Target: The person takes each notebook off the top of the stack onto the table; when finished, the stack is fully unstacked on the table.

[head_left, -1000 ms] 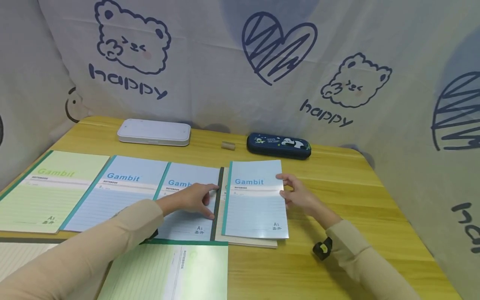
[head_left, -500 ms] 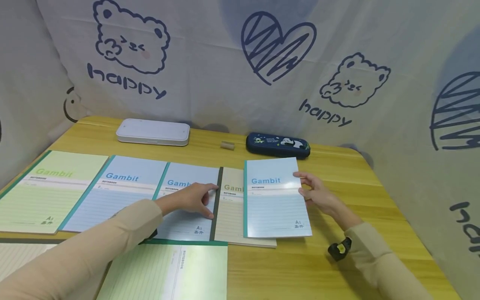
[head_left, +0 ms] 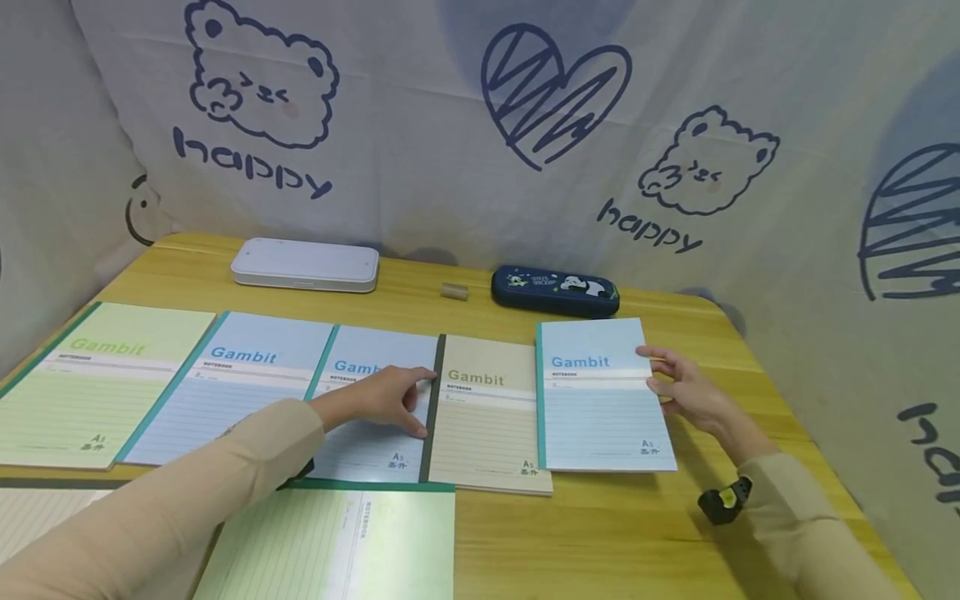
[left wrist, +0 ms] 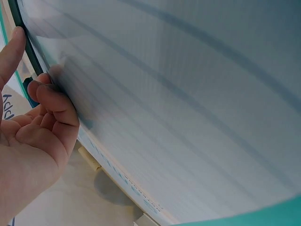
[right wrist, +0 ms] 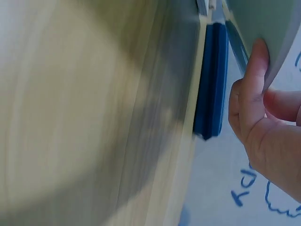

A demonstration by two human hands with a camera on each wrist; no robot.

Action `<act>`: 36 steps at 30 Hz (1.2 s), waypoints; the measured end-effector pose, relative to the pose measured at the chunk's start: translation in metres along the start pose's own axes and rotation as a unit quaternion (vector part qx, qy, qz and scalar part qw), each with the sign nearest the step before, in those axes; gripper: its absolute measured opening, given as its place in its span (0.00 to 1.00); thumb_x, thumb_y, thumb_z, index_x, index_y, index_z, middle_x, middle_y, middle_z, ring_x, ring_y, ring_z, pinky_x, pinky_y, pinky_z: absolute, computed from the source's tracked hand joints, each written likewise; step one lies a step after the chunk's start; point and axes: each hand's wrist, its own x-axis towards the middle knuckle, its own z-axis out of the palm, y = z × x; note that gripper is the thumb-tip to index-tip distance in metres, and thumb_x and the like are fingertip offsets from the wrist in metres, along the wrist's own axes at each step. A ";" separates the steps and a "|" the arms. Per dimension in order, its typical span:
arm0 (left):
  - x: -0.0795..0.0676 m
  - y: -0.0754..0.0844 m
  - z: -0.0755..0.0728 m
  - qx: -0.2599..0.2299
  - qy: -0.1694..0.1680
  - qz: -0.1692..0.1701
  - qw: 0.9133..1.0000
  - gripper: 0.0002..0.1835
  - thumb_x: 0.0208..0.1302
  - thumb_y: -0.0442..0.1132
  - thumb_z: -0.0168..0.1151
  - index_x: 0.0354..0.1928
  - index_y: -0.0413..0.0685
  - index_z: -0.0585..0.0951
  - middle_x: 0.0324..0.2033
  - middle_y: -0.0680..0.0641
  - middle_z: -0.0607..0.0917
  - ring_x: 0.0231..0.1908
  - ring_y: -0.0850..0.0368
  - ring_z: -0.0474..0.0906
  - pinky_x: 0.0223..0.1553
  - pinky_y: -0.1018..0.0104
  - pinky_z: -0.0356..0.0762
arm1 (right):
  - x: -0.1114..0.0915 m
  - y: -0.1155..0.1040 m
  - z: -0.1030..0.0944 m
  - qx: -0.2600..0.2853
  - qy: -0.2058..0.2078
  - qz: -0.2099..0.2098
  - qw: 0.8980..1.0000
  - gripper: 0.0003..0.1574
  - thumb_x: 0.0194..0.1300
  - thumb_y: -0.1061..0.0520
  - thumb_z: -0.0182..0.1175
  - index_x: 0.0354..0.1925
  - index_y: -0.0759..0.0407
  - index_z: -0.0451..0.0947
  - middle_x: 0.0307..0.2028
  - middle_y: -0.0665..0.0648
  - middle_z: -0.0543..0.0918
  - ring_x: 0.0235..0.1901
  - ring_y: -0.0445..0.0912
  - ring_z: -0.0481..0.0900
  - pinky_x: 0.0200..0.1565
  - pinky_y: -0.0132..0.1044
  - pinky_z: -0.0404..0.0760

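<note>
A blue "Gambit" notebook [head_left: 603, 425] with a teal spine is held up off the table at the right. My right hand [head_left: 690, 390] pinches its right edge; the right wrist view shows the fingers [right wrist: 257, 66] beneath it, with the table apart below. Its spine side slightly overlaps a beige notebook [head_left: 487, 433] lying flat. My left hand [head_left: 378, 400] lies over another blue notebook [head_left: 360, 458], index finger and thumb spread and touching the beige notebook's dark spine. In the left wrist view, the other fingers [left wrist: 59, 106] are bent against the blue cover.
Further left lie a second blue notebook [head_left: 217, 400] and a green one [head_left: 112, 392]. Another green notebook [head_left: 405, 550] and a beige one [head_left: 45, 517] lie nearer me. Along the back are a white case [head_left: 306, 265], a small tan block [head_left: 454, 291] and a navy panda case [head_left: 555, 292].
My right hand has carried the blue notebook rightward from above the beige notebook, uncovering most of the beige cover. The left hand has stayed in place.
</note>
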 end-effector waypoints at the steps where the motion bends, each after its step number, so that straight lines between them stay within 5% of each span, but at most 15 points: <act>1: 0.000 0.000 0.000 0.000 0.000 0.003 1.000 0.43 0.44 0.40 0.71 0.62 0.35 0.62 0.23 0.50 0.72 0.24 0.59 0.67 0.28 0.68 0.65 | -0.001 0.001 -0.003 0.001 -0.001 0.001 1.000 0.30 0.67 0.67 0.42 0.64 0.68 0.45 0.46 0.57 0.66 0.31 0.42 0.75 0.29 0.37 0.77; 12: 0.000 0.001 0.001 0.002 0.002 -0.006 1.000 0.43 0.44 0.40 0.71 0.62 0.37 0.62 0.23 0.50 0.72 0.25 0.59 0.67 0.28 0.68 0.65 | -0.004 0.011 -0.015 -0.003 -0.020 0.016 1.000 0.26 0.67 0.66 0.45 0.61 0.65 0.52 0.52 0.63 0.59 0.25 0.40 0.70 0.25 0.32 0.71; 24: 0.000 0.002 0.002 -0.004 0.001 -0.012 1.000 0.43 0.43 0.40 0.71 0.62 0.38 0.61 0.23 0.50 0.72 0.25 0.58 0.67 0.28 0.67 0.65 | -0.002 0.016 -0.009 -0.003 -0.051 0.047 0.998 0.31 0.66 0.68 0.43 0.63 0.70 0.44 0.44 0.57 0.67 0.29 0.43 0.74 0.25 0.33 0.74; 32: 0.001 0.002 0.002 0.001 0.000 -0.015 1.000 0.43 0.44 0.40 0.71 0.63 0.38 0.62 0.23 0.50 0.72 0.25 0.58 0.67 0.28 0.67 0.65 | -0.001 0.028 -0.020 0.041 -0.090 0.019 0.995 0.31 0.60 0.61 0.57 0.59 0.64 0.57 0.43 0.54 0.73 0.31 0.45 0.77 0.26 0.32 0.76; 36: 0.001 0.002 0.002 0.001 -0.001 -0.019 1.000 0.43 0.44 0.40 0.71 0.63 0.39 0.61 0.23 0.50 0.72 0.25 0.58 0.67 0.28 0.67 0.65 | 0.000 0.029 -0.019 0.027 -0.063 0.025 0.997 0.35 0.57 0.63 0.60 0.59 0.69 0.57 0.45 0.60 0.74 0.31 0.46 0.79 0.28 0.34 0.77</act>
